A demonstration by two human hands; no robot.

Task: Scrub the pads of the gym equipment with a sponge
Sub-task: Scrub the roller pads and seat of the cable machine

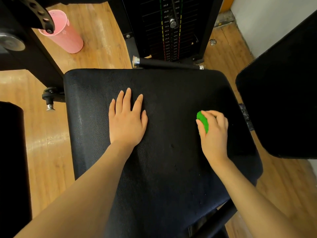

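My left hand (127,118) lies flat, fingers straight, on the black seat pad (171,169); my right hand (214,133) curls around the green sponge (203,121), pressed to the pad's right side. Beyond the pad: a handle bar (168,64), weight stack (169,28) and pink cup (66,34).

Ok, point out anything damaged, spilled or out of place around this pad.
A crumpled silvery scrap lies on the wood floor beside the weight stack, like litter. The seat pad shows a few small nicks. Nothing is spilled.
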